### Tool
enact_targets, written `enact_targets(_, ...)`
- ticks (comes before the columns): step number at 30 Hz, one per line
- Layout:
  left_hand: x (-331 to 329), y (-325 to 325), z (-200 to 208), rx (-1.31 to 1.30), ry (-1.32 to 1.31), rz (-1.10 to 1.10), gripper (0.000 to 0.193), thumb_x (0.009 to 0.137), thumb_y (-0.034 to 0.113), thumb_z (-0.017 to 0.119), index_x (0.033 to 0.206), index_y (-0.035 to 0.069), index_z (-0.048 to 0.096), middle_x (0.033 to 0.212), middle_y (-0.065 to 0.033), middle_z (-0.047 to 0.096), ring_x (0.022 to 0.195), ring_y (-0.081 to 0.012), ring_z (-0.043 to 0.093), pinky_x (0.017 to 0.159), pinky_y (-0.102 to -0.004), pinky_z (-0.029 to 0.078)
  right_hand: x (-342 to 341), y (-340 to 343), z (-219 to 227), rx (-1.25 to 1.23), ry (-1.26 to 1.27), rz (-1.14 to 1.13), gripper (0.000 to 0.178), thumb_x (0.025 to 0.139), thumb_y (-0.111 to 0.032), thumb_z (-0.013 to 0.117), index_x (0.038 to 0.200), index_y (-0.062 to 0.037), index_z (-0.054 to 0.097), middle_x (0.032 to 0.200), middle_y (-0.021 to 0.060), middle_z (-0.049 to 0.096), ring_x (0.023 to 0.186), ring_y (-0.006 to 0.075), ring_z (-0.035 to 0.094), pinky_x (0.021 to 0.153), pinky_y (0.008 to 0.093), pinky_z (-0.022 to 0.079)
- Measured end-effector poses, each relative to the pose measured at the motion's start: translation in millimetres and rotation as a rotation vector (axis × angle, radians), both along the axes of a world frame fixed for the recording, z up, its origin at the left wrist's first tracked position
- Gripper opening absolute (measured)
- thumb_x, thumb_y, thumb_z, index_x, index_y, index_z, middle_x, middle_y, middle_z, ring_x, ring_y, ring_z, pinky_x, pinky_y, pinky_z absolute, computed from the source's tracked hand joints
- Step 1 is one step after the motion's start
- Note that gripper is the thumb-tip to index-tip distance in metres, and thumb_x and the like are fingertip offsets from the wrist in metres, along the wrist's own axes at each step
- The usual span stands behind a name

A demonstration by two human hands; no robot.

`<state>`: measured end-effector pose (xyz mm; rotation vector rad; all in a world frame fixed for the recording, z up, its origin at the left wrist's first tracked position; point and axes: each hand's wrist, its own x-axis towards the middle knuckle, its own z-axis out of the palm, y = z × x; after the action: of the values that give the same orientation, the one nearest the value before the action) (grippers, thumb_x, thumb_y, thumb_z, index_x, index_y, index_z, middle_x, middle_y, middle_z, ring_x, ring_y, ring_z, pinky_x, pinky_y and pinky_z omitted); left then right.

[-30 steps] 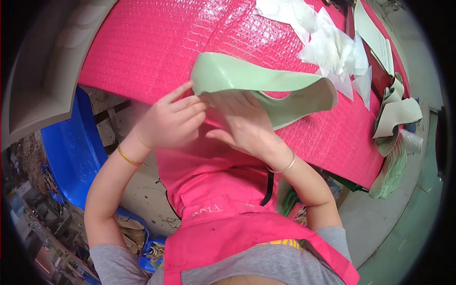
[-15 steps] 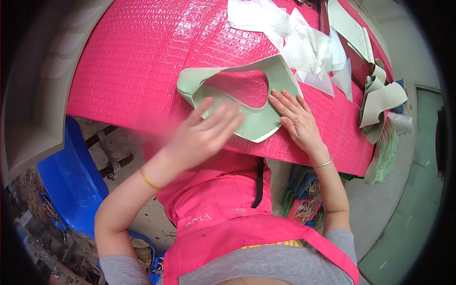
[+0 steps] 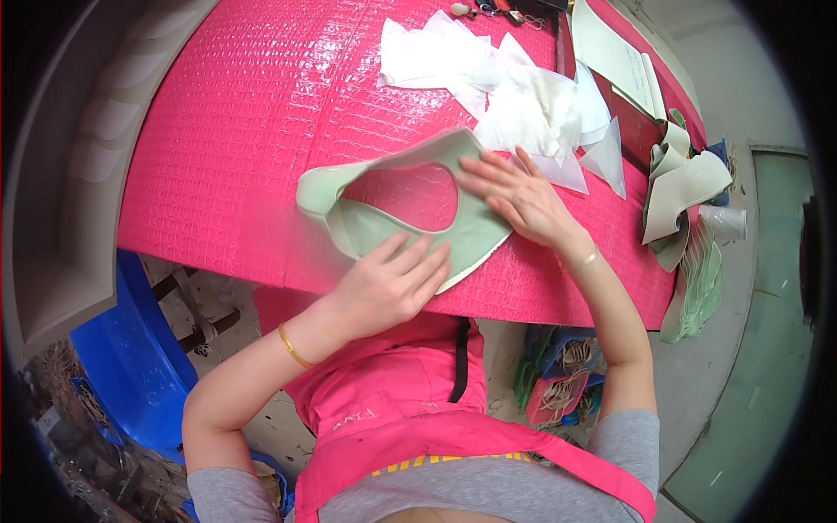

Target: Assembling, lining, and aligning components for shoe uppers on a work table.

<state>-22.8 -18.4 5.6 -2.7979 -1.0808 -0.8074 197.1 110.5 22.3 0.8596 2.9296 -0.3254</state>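
Note:
A pale green shoe upper (image 3: 481, 225) lies on the pink table cover (image 3: 227, 166), close to the near edge. It has a wide rounded opening, a raised, curved end on the left and a pale edge on the near right. My left hand (image 3: 392, 286) rests on its near side, fingers stretched over the material and slightly apart. My right hand (image 3: 527, 202) is open at its right end, the fingers reaching over the surface beside the opening. Neither hand grips anything that I can see.
Thin white sheet pieces (image 3: 532, 105) lie loosely piled beyond the upper. A notebook (image 3: 610, 57) sits at the far right. Pale pieces (image 3: 693, 187) and a green layered stack (image 3: 697, 288) hang at the right edge. A blue chair (image 3: 131, 349) stands lower left, baskets (image 3: 558, 397) below the table.
The upper has shifted left and slightly nearer on the table. My right hand has moved left with it. My left hand, blurred before, now rests lower on the near side.

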Motion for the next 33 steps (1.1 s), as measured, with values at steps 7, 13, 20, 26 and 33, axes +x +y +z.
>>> enact_targets(7,24.8,16.6,28.6,-0.263,0.113,0.185,0.030,0.070,0.007,0.054,0.098,0.001,0.059,0.096,-0.0105,0.061,0.087,-0.0196,0.060,0.067,-0.0256,0.046,-8.7,38.3,-0.8,-0.180,0.349,-0.170,0.038,0.093,-0.027,0.029,0.122,-0.0120,0.048,0.123,0.0058,0.049,0.116,0.0227,0.044,0.103,0.0434,0.022)
enact_targets(13,-0.4,9.6,96.1,-0.424,-0.980,0.429,0.016,0.082,0.005,0.056,0.094,-0.003,0.062,0.084,-0.0094,0.065,0.074,-0.0185,0.062,0.067,-0.0246,0.046,0.5,-21.4,74.2,-0.021,1.527,-0.501,0.036,0.093,-0.021,0.031,0.109,0.0049,0.051,0.104,0.0159,0.058,0.101,0.0227,0.054,0.092,0.0344,0.038)
enact_targets(20,-20.8,-13.6,81.3,-0.839,-2.132,0.256,0.032,0.087,0.010,0.051,0.117,0.000,0.047,0.108,-0.0055,0.055,0.099,-0.0137,0.052,0.086,-0.0285,0.041,-112.7,-75.5,67.8,-0.331,1.065,-0.328,0.029,0.082,-0.013,0.056,0.107,0.0009,0.052,0.093,0.0175,0.058,0.088,0.0257,0.058,0.078,0.0314,0.044)
enact_targets(26,-83.7,-16.8,90.6,-0.709,-1.722,0.550,0.027,0.088,0.015,0.051,0.107,-0.004,0.053,0.096,-0.0071,0.060,0.084,-0.0105,0.057,0.076,-0.0239,0.044,-139.9,-75.8,69.3,-0.541,0.694,-0.128,0.016,0.083,-0.013,0.057,0.079,0.0022,0.056,0.056,0.0137,0.042,0.047,0.0163,0.040,0.047,0.0299,0.036)
enact_targets(33,-85.3,-0.3,74.4,-0.461,-1.817,0.594,0.015,0.085,0.011,0.057,0.089,-0.003,0.061,0.077,-0.0012,0.061,0.066,-0.0040,0.052,0.058,-0.0194,0.041,-196.9,-83.1,54.2,-0.588,0.786,-0.252,0.033,0.085,-0.021,0.054,0.065,0.0034,0.046,0.051,0.0171,0.034,0.042,0.0211,0.030,0.042,0.0336,0.029)
